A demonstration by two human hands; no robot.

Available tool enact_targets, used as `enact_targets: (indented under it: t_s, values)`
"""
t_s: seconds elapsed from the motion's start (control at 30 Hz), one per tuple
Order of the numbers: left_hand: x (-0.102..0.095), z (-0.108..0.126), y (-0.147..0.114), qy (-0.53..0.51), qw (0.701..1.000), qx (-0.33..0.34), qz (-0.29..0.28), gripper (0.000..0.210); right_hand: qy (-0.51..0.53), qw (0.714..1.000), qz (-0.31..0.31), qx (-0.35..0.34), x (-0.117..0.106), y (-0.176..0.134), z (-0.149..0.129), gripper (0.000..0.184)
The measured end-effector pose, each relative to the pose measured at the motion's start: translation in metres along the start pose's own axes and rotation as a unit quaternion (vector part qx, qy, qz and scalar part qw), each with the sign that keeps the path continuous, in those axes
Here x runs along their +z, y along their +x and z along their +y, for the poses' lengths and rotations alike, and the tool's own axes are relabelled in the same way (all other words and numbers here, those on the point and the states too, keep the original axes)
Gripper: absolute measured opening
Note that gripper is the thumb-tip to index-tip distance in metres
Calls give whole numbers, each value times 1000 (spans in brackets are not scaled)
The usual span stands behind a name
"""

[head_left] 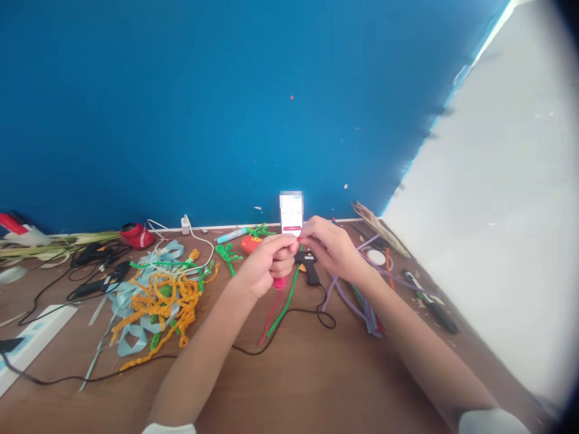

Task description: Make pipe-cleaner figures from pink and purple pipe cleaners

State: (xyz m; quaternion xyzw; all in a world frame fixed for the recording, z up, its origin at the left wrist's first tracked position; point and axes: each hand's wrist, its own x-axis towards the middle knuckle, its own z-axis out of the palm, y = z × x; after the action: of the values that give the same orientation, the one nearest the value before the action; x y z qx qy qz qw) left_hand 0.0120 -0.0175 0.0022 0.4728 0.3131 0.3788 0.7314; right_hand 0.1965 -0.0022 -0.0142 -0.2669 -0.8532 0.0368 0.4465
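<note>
In the head view my left hand point(269, 265) is closed, fingers curled round a pink pipe cleaner point(279, 283) whose thicker, bunched end shows below the fist. My right hand point(328, 244) pinches at the same pink strand near my left thumb, the fingertips of both hands nearly touching. Behind the hands a lit phone point(291, 211) stands upright against the wall. A black glue gun point(310, 265) lies beneath my right hand. A green pipe cleaner point(286, 310) and a thin pink one point(270, 316) lie on the table below the hands.
On the left lie tangled orange pipe cleaners point(176, 295), light blue ribbon point(132, 340) and a white power strip point(40, 337). Purple pipe cleaners point(350, 304) and a black-handled tool point(438, 313) are on the right. A black cable point(289, 311) crosses the table. A blue wall point(203, 108) stands behind.
</note>
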Motion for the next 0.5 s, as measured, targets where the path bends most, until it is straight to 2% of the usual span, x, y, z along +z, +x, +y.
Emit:
enact_targets:
  t_s: [0.13, 0.2, 0.27, 0.37, 0.43, 0.5]
  values:
    - [-2, 3, -1, -18, 997, -53, -49, 32, -175, 982, -36, -60, -5, -2, -3, 22]
    - [-3, 4, -2, 52, 997, -26, -42, 31, -170, 983, -38, -51, -6, -2, -5, 19]
    - [-2, 5, -4, 167, 984, 53, 13, 23, -115, 993, -27, -12, -6, 0, -6, 14]
    - [-1, 5, -5, 334, 917, 192, 107, 16, -6, 997, -4, 76, -4, 4, -9, 14]
    - [-1, 3, -4, 416, 862, 256, 137, 13, 65, 990, 7, 128, -2, 5, -12, 17]
    - [-2, 0, -1, 464, 821, 294, 152, 14, 123, 979, 7, 164, 0, 6, -14, 18]
